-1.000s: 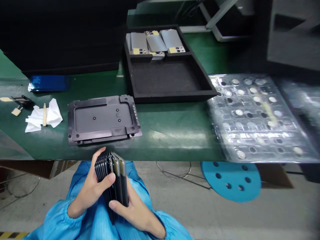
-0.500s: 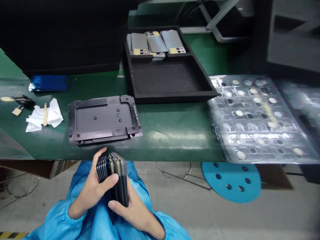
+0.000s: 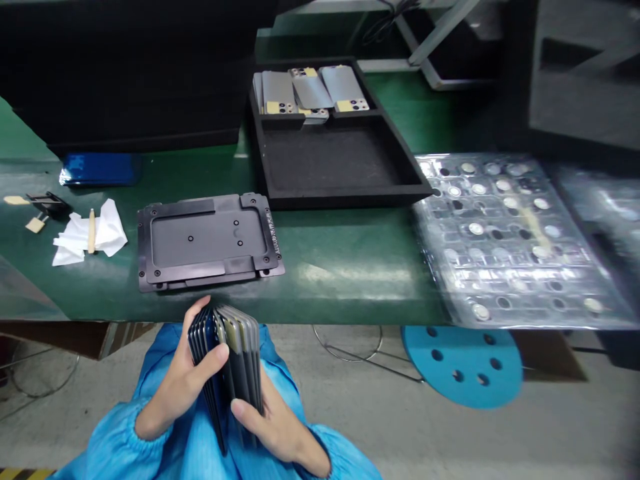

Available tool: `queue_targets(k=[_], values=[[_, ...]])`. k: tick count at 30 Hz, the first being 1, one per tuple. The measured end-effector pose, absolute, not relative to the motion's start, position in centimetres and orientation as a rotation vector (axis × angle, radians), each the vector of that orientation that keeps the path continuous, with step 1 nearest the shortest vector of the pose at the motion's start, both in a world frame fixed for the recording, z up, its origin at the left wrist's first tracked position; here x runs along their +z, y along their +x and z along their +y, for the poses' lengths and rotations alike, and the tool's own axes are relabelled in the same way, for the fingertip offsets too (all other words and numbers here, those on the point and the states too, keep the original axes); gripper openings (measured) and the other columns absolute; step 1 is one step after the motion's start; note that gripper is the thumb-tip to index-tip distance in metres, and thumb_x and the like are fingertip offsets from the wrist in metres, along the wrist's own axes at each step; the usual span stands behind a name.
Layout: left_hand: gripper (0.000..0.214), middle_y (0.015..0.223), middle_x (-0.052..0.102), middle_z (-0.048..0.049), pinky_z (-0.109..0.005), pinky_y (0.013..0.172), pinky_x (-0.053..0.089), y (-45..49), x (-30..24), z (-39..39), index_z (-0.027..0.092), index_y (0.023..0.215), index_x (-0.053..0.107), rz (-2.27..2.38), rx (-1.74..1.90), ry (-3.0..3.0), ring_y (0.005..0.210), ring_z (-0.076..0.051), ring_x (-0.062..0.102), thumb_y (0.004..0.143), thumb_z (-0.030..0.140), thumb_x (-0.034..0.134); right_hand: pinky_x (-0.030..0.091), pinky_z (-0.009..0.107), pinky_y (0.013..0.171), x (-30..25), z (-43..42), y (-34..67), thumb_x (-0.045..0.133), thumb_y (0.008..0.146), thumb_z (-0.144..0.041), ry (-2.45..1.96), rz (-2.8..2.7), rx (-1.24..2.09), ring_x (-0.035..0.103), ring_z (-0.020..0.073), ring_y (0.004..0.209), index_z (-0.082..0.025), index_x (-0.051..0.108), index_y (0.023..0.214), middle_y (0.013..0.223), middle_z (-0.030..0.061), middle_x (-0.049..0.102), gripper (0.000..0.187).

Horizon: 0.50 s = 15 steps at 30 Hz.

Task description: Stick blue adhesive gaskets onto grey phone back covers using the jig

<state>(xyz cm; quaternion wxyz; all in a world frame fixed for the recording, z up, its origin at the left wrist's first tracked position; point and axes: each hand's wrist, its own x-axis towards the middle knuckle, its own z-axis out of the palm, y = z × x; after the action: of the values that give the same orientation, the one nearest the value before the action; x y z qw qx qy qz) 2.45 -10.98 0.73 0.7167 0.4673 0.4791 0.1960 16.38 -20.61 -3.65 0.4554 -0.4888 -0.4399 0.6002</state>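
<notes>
Over my lap I hold a fanned stack of thin phone panels point(image 3: 244, 360), upright and seen mostly edge-on. My left hand point(image 3: 180, 383) wraps the darker, blue-tinted panels on the left, with its thumb across the top edges. My right hand point(image 3: 280, 423) grips the greyer panels on the right from below, its thumb on their near side. A gap shows between the two groups lower down. Just past the stack, a dark grey fixture plate point(image 3: 207, 241) with a recessed rectangle lies near the bench edge.
A black divided tray point(image 3: 345, 199) holds silver phone panels point(image 3: 345, 88) at its back. Clear plastic blister trays point(image 3: 505, 267) lie to the right. On the left are a white tissue point(image 3: 113, 230), a black clip point(image 3: 47, 203) and blue panels point(image 3: 97, 170). A blue stool point(image 3: 463, 367) stands below.
The stack has spread apart. My right hand has shifted slightly right with the grey panels, and my left hand slightly left, widening the gap between the groups.
</notes>
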Motion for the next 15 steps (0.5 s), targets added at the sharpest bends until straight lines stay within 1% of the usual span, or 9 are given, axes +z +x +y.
queue_targets(k=[3,7,9,13,15], values=[[0.086,0.128,0.067,-0.0093,-0.036,0.111,0.044,2.6,0.7,-11.1,0.02,0.15,0.02,1.05,0.425,1.036,0.121,-0.023,0.062,0.088,0.058,0.066,0.043,0.047,0.117,-3.6,-20.5,16.0,0.048,0.089,-0.079,-1.202,-1.088,1.484,0.05,0.0344,0.14,-0.022,0.037,0.152,0.153,0.0139,0.05,0.085],[0.086,0.132,0.065,-0.0092,-0.034,0.108,0.047,2.7,0.5,-11.3,0.021,0.15,0.02,1.059,0.45,1.053,0.118,-0.022,0.064,0.088,0.055,0.068,0.041,0.048,0.119,-3.7,-20.5,15.3,0.061,0.083,-0.076,-1.242,-1.029,1.493,0.046,0.0336,0.144,-0.021,0.03,0.155,0.156,0.015,0.047,0.096],[0.086,0.132,0.065,-0.0095,-0.033,0.108,0.047,2.7,0.5,-11.2,0.021,0.15,0.02,1.057,0.449,1.056,0.118,-0.022,0.065,0.087,0.055,0.068,0.04,0.049,0.119,-3.8,-20.5,15.2,0.063,0.083,-0.075,-1.257,-1.019,1.504,0.045,0.0335,0.146,-0.022,0.028,0.156,0.157,0.0149,0.046,0.096],[0.089,0.129,0.068,-0.0114,-0.035,0.108,0.048,2.8,0.7,-11.1,0.018,0.15,0.018,1.036,0.425,1.05,0.117,-0.023,0.065,0.087,0.058,0.067,0.037,0.05,0.122,-4.0,-20.6,15.4,0.06,0.085,-0.075,-1.255,-1.039,1.501,0.04,0.0339,0.149,-0.022,0.029,0.155,0.161,0.0157,0.042,0.094],[0.09,0.128,0.068,-0.0124,-0.036,0.107,0.049,2.8,0.8,-11.0,0.018,0.15,0.018,1.029,0.422,1.047,0.117,-0.024,0.066,0.087,0.06,0.067,0.037,0.05,0.122,-4.1,-20.7,15.5,0.061,0.086,-0.073,-1.24,-1.041,1.497,0.04,0.0332,0.149,-0.023,0.029,0.155,0.161,0.0146,0.042,0.092]])
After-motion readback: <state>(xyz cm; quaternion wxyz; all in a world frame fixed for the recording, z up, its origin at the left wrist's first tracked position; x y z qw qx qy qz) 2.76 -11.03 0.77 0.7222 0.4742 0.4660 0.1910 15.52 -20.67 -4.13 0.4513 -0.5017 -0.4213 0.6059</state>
